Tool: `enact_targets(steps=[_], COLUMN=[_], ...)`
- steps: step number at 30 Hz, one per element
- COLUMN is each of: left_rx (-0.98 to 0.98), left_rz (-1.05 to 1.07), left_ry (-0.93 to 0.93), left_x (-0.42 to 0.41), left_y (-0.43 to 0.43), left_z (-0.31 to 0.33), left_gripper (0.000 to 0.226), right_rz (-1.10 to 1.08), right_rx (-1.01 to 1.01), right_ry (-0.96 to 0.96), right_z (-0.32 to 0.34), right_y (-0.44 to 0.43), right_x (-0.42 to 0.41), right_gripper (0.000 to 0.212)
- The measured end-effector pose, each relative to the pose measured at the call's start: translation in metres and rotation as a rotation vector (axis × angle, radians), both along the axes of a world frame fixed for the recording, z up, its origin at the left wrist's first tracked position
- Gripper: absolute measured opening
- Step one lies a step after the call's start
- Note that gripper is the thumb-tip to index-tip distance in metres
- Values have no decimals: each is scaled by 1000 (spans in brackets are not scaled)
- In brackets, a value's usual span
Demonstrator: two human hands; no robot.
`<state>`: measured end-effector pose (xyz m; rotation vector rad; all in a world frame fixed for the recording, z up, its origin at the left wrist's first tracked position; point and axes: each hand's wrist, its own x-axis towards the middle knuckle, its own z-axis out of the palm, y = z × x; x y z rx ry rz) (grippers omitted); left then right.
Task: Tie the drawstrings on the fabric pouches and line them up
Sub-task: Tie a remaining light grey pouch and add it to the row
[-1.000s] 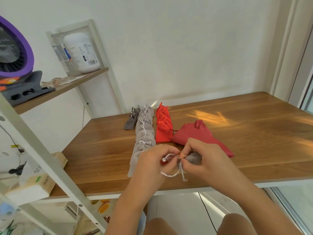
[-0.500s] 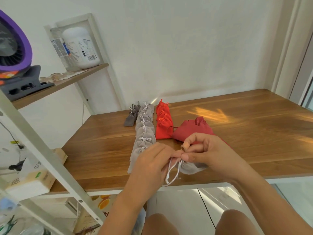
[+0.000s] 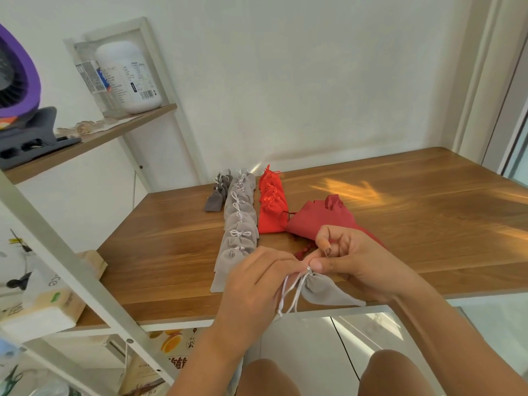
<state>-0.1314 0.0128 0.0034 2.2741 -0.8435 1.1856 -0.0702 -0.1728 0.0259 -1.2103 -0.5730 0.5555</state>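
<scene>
A light grey pouch [image 3: 325, 291] hangs over the table's front edge. My right hand [image 3: 350, 257] pinches its gathered neck between thumb and fingers. My left hand [image 3: 257, 284] pinches the white drawstring [image 3: 290, 295], whose ends trail down from the neck. Behind my hands a row of several tied light grey pouches [image 3: 238, 224] runs toward the wall. A shorter row of tied orange-red pouches [image 3: 271, 204] lies to its right, and a short row of dark grey pouches [image 3: 217, 192] to its left.
A larger dark red pouch [image 3: 323, 217] lies loose behind my right hand, its tassel cord [image 3: 304, 251] by my fingers. The wooden table [image 3: 400, 212] stretches right. A white shelf frame [image 3: 57, 252] crosses at left, with a bottle [image 3: 128, 78] and a purple fan [image 3: 17, 81] on its board.
The drawstring loop is pulled tight at the neck and the pouch now hangs lower over the table edge. My right hand has shifted to pinch the neck.
</scene>
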Motion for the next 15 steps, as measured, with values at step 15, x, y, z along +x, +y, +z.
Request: enact_targets(steps=[15], left_rx=[27], left_rz=[-14], left_ry=[-3], left_x=[-1], left_y=[3], left_z=[-3], left_gripper=[18], right_rz=[-55], right_rx=[-97], right_ry=[-288], right_z=[7], right_y=[0], right_x=[-6], right_gripper=[36])
